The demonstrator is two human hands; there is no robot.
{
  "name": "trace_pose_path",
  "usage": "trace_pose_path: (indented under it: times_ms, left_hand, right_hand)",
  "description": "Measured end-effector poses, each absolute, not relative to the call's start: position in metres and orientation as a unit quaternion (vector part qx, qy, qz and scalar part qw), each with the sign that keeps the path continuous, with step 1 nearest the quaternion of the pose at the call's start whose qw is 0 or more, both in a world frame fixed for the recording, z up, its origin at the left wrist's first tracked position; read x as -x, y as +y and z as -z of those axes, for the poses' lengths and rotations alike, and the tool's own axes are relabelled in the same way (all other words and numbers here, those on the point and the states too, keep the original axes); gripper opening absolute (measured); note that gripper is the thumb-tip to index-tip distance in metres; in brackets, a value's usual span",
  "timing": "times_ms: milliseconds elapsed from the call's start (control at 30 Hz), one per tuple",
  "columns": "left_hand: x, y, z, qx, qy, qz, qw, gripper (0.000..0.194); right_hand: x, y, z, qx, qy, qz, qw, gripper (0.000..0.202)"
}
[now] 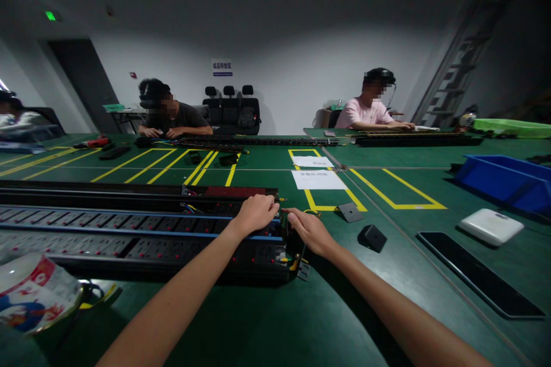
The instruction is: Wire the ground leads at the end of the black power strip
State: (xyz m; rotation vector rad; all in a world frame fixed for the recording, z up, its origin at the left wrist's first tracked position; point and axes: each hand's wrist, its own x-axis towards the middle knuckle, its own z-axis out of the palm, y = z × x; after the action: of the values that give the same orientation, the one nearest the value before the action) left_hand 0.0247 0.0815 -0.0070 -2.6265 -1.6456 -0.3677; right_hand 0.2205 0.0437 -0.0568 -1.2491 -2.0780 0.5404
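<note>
Several long black socket strips (163, 249) lie side by side on the green table, reaching from the left edge to the middle. My left hand (257, 213) rests on top of the strips near their right end, its fingers bent down; what is under the fingertips is hidden. Just right of it, my right hand (310, 230) is at the strip ends with its fingers pressed together, at a small part too small to make out. Below it, a dark metal end bracket (303, 270) and yellow-tipped wires stick out from the nearest strip.
Right of my hands are a black bracket (349, 212), a black block (372, 238), a phone (480, 272), a white box (491, 226) and a blue bin (508, 183). Paper sheets (318, 180) lie ahead. A patterned tub (38, 295) stands at left. People sit across the table.
</note>
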Motion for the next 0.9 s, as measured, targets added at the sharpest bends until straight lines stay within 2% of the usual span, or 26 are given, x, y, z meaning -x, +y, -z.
trace_pose_path:
  times_ms: [900]
  left_hand:
    - [-0.0243,0.0826,0.008,0.844,-0.521,0.125,0.014,0.034]
  right_hand:
    - [-0.2205,0.0447,0.0589,0.476,-0.79,-0.204,0.327,0.051]
